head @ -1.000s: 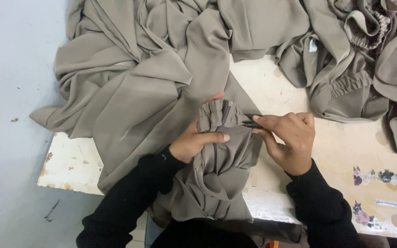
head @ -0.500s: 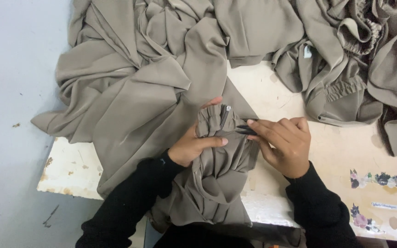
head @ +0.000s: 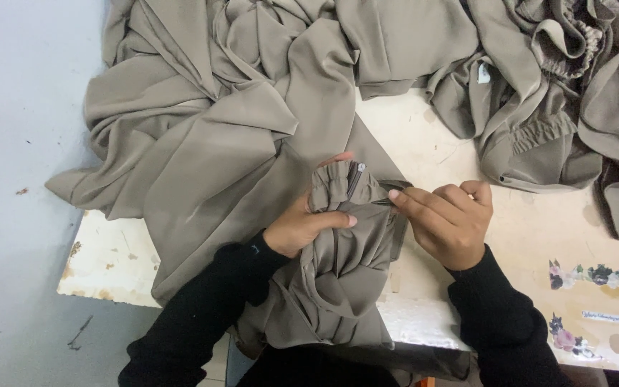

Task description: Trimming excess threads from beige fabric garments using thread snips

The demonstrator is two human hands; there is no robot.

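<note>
Seen from my remote feed: heaps of taupe cloth [head: 238, 107] cover most of the worn white counter [head: 109, 265]. At its near edge a gathered garment [head: 338, 272] of the same cloth bunches between both hands. My left hand [head: 302, 226] grips it, fingers closed round the folds; my right hand [head: 449, 218] pinches the edge beside the small zipper [head: 356, 179].

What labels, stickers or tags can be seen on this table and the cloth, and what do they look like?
Floral sticker strip: right side of the white table, dark flowers with pink.
Small oblong label: below that strip, pale with fine dark print.
Flower sticker: lower right table edge, pink and dark.
Garment tag: sewn in the grey-beige cloth at upper right, small, pale bluish-white.
</note>
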